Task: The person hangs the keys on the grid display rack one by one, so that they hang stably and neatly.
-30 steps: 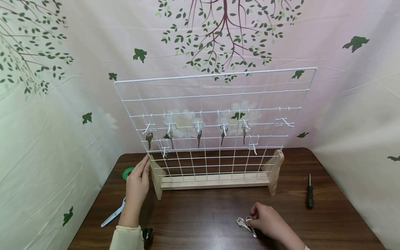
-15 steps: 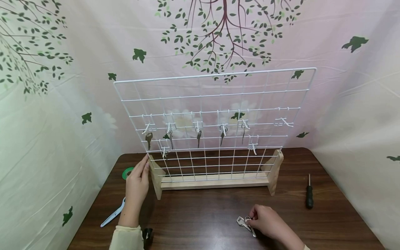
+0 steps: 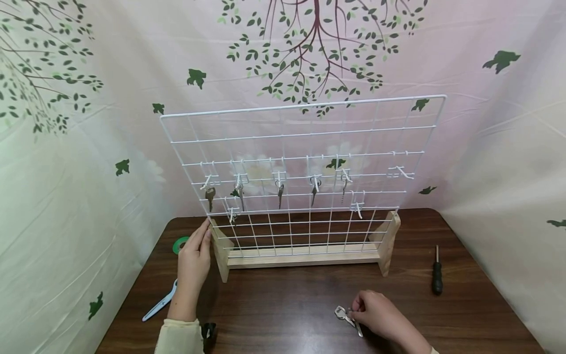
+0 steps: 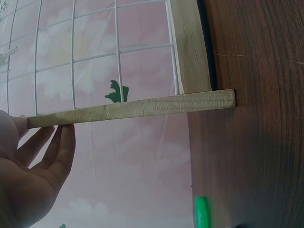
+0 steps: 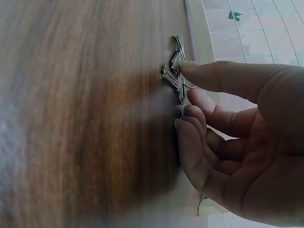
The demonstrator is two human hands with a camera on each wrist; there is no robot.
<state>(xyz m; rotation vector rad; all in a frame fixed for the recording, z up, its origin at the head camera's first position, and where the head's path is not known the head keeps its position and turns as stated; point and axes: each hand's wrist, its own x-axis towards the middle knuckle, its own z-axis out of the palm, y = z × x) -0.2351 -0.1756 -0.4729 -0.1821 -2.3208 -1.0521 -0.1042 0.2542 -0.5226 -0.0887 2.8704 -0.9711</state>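
Note:
My left hand holds the left wooden end piece of a rack near its top. In the left wrist view the thumb is on one side of this end piece and the fingers touch the other. Down on the table in front of the rack, my right hand pinches one of a few silver keys between thumb and fingertips. The right wrist view shows the keys overlapping at the thumb tip, with a thin ring beside it.
A white wire grid rises from the wooden base. Hooks on it carry several hanging keys. A screwdriver lies right; green tape and a light-blue handled tool lie left. A small black object is by the left sleeve.
The key head at my right fingertips has turned and is now mostly hidden. The left hand keeps its place on the wooden end piece.

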